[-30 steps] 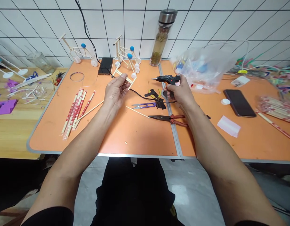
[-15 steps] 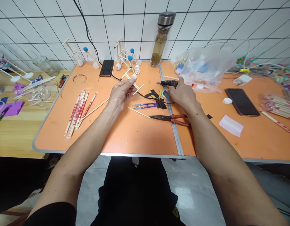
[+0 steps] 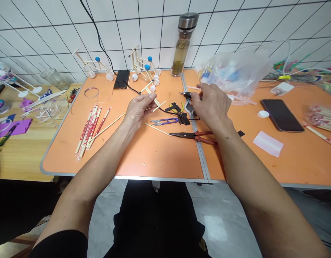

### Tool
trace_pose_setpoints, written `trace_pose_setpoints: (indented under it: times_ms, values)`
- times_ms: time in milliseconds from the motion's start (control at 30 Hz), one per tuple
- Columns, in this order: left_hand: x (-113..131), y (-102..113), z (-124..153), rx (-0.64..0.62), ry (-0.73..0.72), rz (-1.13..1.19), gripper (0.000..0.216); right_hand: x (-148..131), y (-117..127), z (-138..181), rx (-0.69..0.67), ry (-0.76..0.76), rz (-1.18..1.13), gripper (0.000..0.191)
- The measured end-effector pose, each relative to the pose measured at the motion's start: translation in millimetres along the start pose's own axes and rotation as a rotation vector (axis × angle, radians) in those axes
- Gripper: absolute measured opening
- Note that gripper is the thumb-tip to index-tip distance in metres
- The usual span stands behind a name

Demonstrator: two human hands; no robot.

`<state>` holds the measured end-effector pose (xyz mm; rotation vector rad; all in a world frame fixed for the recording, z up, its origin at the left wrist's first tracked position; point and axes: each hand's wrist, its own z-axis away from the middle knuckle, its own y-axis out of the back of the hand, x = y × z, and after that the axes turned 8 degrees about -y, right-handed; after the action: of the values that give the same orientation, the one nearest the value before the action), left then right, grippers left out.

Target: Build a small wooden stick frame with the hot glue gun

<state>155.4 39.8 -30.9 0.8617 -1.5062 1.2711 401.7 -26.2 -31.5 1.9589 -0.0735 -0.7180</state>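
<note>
My left hand (image 3: 140,108) pinches a small frame of pale wooden sticks (image 3: 156,101) between thumb and fingers. One short stick crosses its near end, and white round pieces (image 3: 152,88) show by its far end. My right hand (image 3: 213,105) is closed round a black corded glue gun (image 3: 186,94), its pointed tip facing left; the palm hides most of its body. Below the hands lie purple-handled thread snips (image 3: 165,122), black strips (image 3: 183,117), a loose thin stick (image 3: 158,129) and red-handled pliers (image 3: 192,135).
Stick models with blue balls (image 3: 147,67) stand at the back, near a phone (image 3: 121,79) and a tea bottle (image 3: 181,46). Wrapped chopsticks (image 3: 89,132) lie left. A plastic bag (image 3: 235,79), another phone (image 3: 282,115) and a white cap (image 3: 263,114) are right.
My right hand has shifted slightly, its fingers now curled higher over the glue gun. The left hand keeps its hold on the stick frame, moving very little. The view has shifted slightly.
</note>
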Motion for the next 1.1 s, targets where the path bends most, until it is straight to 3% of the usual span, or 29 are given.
trace_pose_setpoints:
  times_ms: [133, 233, 533, 867, 1100]
  values:
    - [-4.7, 0.0, 0.1, -0.05, 0.004, -0.011, 0.042, -21.1, -3.3, 13.4, -0.12, 0.148, -0.457, 0.023]
    - [-9.0, -0.5, 1.3, -0.111, -0.003, -0.019, 0.045, -38.1, -0.7, 26.6, -0.242, 0.161, -0.659, 0.02]
    - [-18.0, -1.0, 6.2, -0.192, 0.016, -0.097, 0.049, -51.0, -1.3, 41.2, -0.559, 0.024, -0.781, 0.021]
    - [-17.4, -4.2, 8.2, -0.208, 0.056, -0.098, 0.038, -46.9, -5.9, 42.5, -0.669, -0.058, -0.828, 0.031]
    - [-14.5, -2.9, 8.7, -0.285, 0.06, 0.038, 0.05, -40.5, -13.9, 36.6, -0.85, -0.199, -1.127, 0.037]
